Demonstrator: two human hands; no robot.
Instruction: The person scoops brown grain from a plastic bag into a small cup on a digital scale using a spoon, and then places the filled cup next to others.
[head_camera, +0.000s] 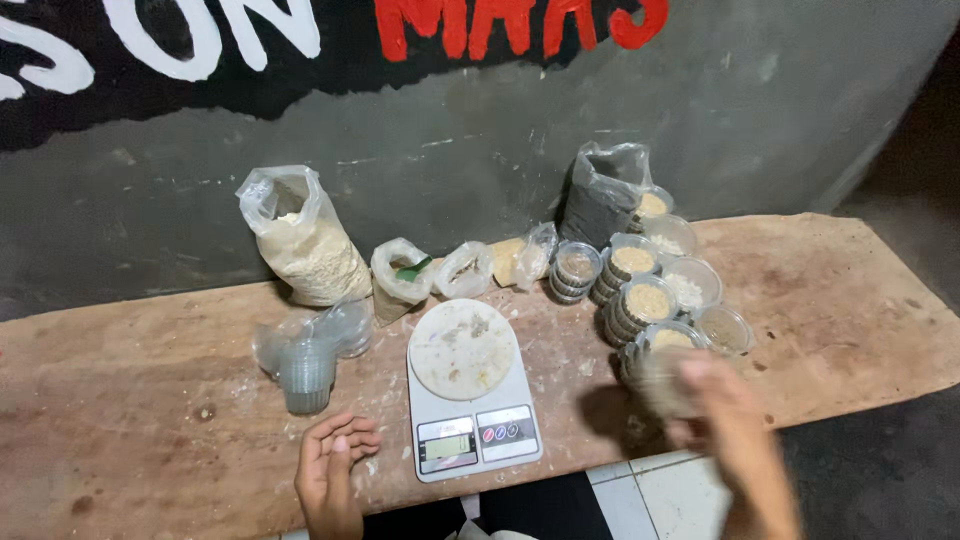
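Blurred by motion, the right hand (715, 405) is seen closed around a small filled cup (664, 378), held just in front of the stacked tubs (640, 300) at the right of the wooden bench (150, 400). Left hand (335, 462) is rested palm up, fingers loosely curled, empty, beside the white scale (470, 385). Empty cups (306, 375) are stacked near it.

A scale (472, 392) sits mid-bench (130, 400), bags (305, 240) behind, empty cups (306, 375) left, filled cups (648, 300) right.
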